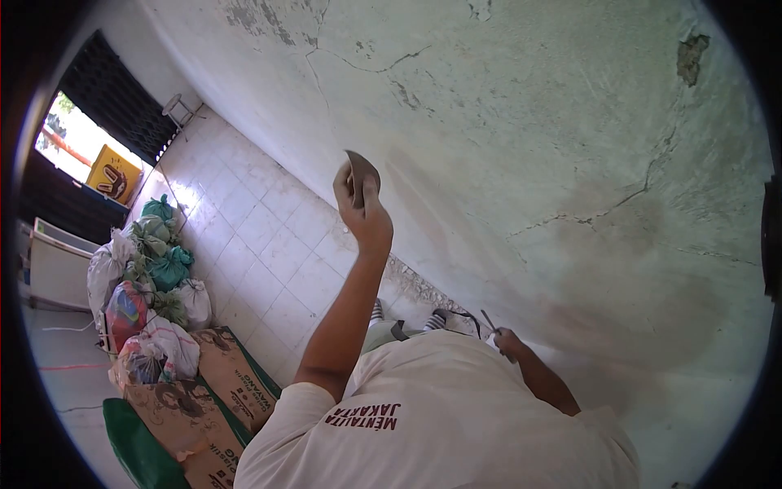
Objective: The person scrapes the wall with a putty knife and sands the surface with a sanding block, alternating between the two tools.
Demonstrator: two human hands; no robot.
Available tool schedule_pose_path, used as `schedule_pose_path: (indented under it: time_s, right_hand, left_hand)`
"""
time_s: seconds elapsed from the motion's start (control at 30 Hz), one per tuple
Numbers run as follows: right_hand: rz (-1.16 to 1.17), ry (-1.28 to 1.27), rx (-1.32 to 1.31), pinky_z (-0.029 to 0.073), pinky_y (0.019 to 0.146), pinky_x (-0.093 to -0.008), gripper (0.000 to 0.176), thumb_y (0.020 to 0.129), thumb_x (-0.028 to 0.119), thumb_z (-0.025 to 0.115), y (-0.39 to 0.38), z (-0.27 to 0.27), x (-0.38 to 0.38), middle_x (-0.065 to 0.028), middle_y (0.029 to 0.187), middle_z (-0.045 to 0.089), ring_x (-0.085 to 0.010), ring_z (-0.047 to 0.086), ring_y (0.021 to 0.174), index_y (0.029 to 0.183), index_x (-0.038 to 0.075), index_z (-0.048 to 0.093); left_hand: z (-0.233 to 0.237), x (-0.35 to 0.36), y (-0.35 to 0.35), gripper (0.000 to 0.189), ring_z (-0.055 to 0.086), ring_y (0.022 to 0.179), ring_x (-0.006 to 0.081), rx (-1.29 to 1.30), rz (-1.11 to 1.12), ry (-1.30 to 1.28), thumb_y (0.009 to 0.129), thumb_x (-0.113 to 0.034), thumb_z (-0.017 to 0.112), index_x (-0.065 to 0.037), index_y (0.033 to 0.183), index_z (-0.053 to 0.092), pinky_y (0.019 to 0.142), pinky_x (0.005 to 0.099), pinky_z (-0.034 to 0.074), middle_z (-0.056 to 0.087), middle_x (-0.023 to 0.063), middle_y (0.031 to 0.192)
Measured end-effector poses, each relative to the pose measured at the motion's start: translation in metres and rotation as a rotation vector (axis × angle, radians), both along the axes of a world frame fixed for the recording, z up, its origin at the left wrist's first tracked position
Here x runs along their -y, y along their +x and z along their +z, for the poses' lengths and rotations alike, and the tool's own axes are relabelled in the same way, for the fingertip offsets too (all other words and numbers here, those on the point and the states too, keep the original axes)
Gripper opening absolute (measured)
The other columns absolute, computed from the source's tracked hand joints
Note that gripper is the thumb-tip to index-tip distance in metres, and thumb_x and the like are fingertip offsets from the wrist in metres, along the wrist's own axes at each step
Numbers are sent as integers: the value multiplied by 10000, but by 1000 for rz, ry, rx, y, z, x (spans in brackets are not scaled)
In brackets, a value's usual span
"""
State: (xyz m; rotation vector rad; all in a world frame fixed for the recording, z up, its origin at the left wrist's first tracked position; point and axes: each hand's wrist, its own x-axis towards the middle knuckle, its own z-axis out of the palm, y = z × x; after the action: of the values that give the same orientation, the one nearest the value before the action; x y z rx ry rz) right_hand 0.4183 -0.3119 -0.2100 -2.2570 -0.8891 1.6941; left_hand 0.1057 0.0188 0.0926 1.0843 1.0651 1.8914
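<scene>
Against a cracked, stained plaster wall, in the head view, the person looks down over their own white T-shirt to sandalled feet on a white tiled floor. The left hand is raised on a bent arm. Its fingers and thumb are closed round a folded sheet of sandpaper, brown and dark-faced, held up at the wall. Whether the sheet touches the plaster cannot be told from this angle.

The right hand hangs low beside the hip, close to the wall's foot. It is curled shut on the handle of a thin-bladed tool, probably a scraper, with the blade pointing up and away from the body.

Away to the left, tied sacks and plastic bags are heaped by printed cardboard sheets that lie on green sheeting. Farther off, a yellow box stands by a grilled doorway.

The step in hand looks like rubbing down the wall surface, with the scraper kept in reserve. The next stroke seems to call for laying the sheet flat on the plaster and working it with even pressure, going easy near the cracks, where loose material could flake off.
</scene>
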Motion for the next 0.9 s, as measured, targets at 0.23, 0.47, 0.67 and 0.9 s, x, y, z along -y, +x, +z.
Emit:
schedule_pose_path:
  time_s: [0.23, 0.47, 0.67, 0.9]
  right_hand:
    - [83, -190, 119, 504, 850, -402, 436, 822, 182, 535, 38, -7, 32, -193, 1055, 679, -286, 641, 960, 1210, 6, 633]
    - [41, -190, 114, 491, 915, -416, 443, 816, 175, 543, 37, 20, 20, -210, 1132, 668, -311, 636, 1051, 1219, 11, 631]
    - [29, -53, 43, 451, 501, -382, 241, 807, 181, 542, 42, -1, 19, -97, 746, 571, -212, 542, 595, 981, 27, 605]
    - [126, -65, 45, 475, 521, -382, 266, 835, 243, 564, 55, -26, 21, -104, 753, 578, -214, 559, 613, 967, 20, 623]
  left_hand:
    - [27, 3, 50, 472, 422, 1375, 252, -231, -107, 146, 961, 78, 415, 62, 1432, 405, 1135, 328, 329, 449, 200, 1473]
    - [3, 26, 94, 501, 181, 1480, 356, -432, 14, 143, 967, 58, 430, 59, 1461, 348, 1190, 386, 189, 219, 265, 1570]
    - [38, -22, 66, 447, 212, 1474, 350, -201, 47, 5, 1027, -72, 430, 61, 1450, 371, 1166, 360, 250, 104, 269, 1596]
    - [2, 32, 106, 557, 81, 1487, 406, -426, -29, 51, 996, 8, 430, 54, 1509, 217, 1191, 397, 164, 47, 294, 1593]
